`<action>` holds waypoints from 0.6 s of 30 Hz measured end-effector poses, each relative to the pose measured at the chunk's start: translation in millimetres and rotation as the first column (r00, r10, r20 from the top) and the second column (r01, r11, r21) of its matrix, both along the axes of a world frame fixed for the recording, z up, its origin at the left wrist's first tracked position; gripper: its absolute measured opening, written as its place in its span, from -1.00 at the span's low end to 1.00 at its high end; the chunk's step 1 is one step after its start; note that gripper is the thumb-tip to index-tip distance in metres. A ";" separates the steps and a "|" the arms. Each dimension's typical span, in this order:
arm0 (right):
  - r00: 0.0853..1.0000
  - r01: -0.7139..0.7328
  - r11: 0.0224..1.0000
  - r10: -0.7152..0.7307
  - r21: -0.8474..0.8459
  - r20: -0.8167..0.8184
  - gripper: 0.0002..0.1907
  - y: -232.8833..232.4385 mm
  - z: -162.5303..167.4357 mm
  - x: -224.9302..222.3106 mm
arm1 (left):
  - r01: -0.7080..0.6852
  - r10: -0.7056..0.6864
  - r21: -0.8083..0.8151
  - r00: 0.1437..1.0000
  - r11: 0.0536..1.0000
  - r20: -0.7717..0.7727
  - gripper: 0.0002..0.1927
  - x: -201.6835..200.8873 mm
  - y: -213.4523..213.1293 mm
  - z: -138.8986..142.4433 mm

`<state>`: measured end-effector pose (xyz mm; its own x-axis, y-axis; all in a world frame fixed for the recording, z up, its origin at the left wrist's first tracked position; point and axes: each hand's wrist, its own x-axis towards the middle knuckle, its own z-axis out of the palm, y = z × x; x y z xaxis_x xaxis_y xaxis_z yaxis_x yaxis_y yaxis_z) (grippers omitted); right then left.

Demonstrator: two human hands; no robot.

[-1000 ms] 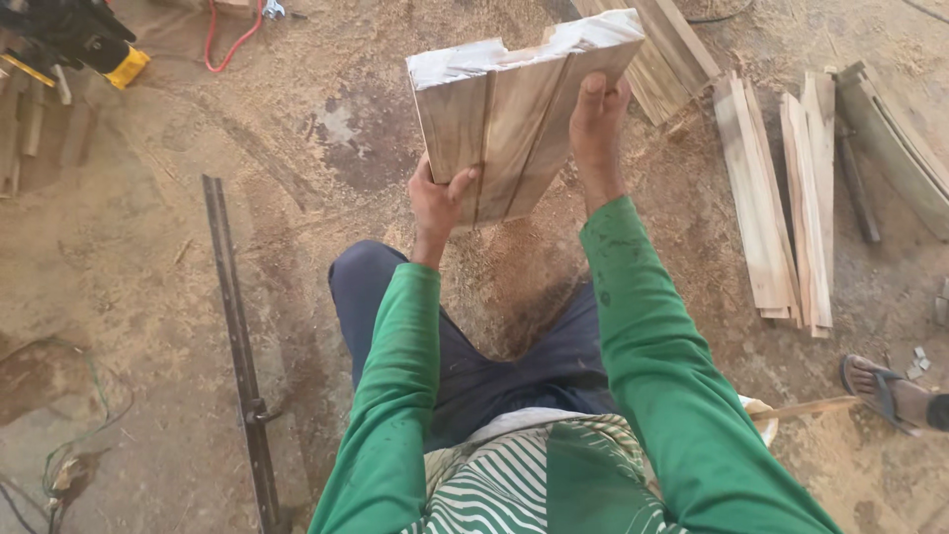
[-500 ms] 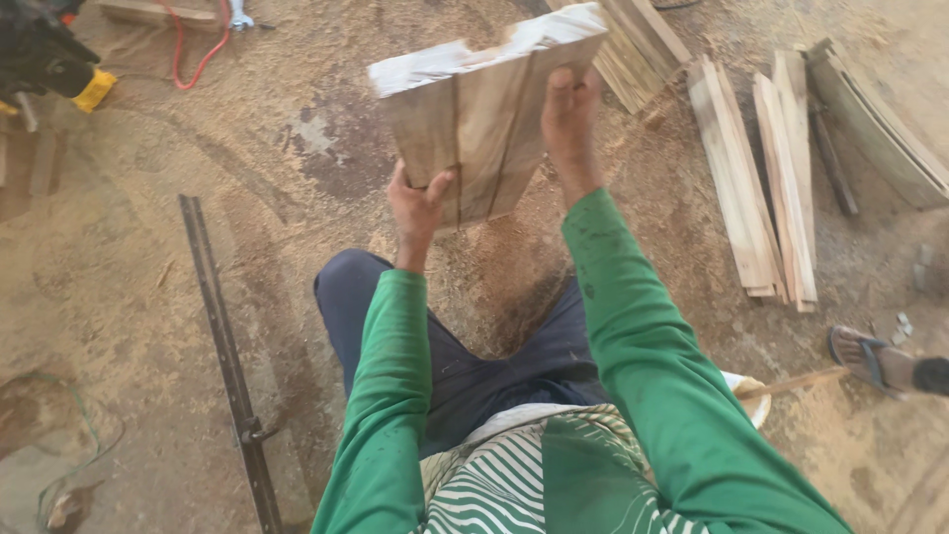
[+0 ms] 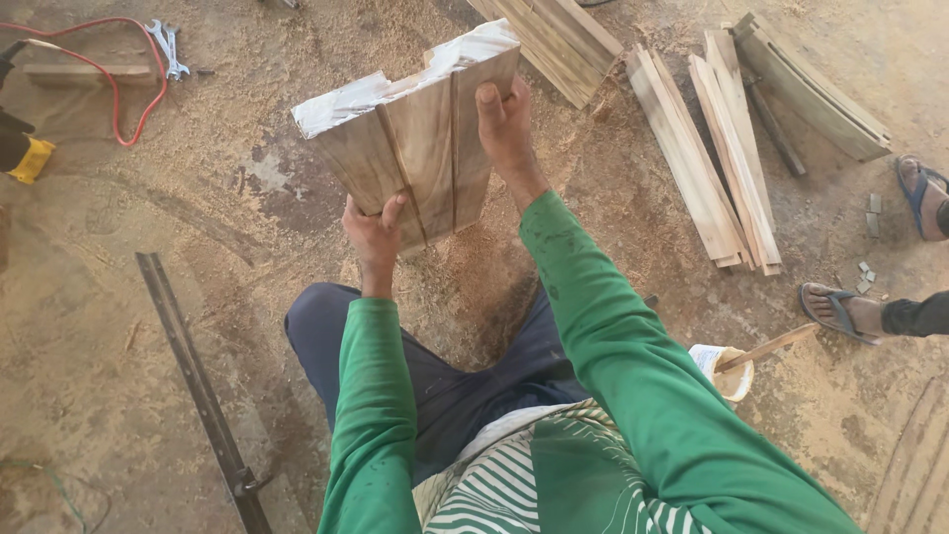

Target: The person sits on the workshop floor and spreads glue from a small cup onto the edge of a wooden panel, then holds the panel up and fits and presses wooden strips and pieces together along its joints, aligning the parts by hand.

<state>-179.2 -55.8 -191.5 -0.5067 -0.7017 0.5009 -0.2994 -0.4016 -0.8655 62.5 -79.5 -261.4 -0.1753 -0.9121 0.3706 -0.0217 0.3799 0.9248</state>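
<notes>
The left hand (image 3: 374, 233) grips the lower edge of a glued-up wooden panel (image 3: 415, 148), thumb up across its face and fingers curled behind it. The right hand (image 3: 504, 124) clasps the panel higher up, near its upper right side, thumb flat on the wood and the rest of the fingers wrapped out of sight round the back. Between them the panel is held up off the ground, tilted, its far end smeared white, with dark seams running lengthwise between the joined boards.

Far left, a red cable (image 3: 109, 74) loops over the sawdust-covered floor (image 3: 198, 198), with a yellow-and-black tool (image 3: 25, 153) at the edge of the view and two spanners (image 3: 166, 44) lying just beyond the cable's bend. A long dark metal bar (image 3: 198, 386) lies slantwise on the floor beside the person's left knee.

Behind the panel a bundle of wooden strips (image 3: 554, 40) lies diagonal. Further right, more loose planks (image 3: 692, 168) lie side by side, and a darker curved board (image 3: 811, 89) rests beyond them. Near the person's right elbow stands a small white pot (image 3: 727, 371) with a wooden stick (image 3: 766, 348) leaning out of it. At the right edge, someone else's feet in sandals (image 3: 840, 311) rest on the floor, well apart from the panel.
</notes>
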 end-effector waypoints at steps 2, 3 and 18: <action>1.000 -0.010 1.000 0.010 -0.012 0.007 -0.15 0.5 -2.2 -0.4 | -0.006 0.006 -0.005 1.000 1.000 0.014 -0.27 0.6 0.7 -0.6; 1.000 -0.012 1.000 0.012 -0.017 0.010 -0.14 1.2 -3.1 -0.7 | -0.007 0.007 -0.006 1.000 1.000 0.013 -0.27 0.7 1.5 -0.3; 1.000 0.018 0.998 -0.017 0.054 -0.026 -0.18 -5.1 -7.0 -5.5 | 0.017 -0.017 0.047 1.000 0.999 -0.016 -0.24 -0.7 -1.5 -7.2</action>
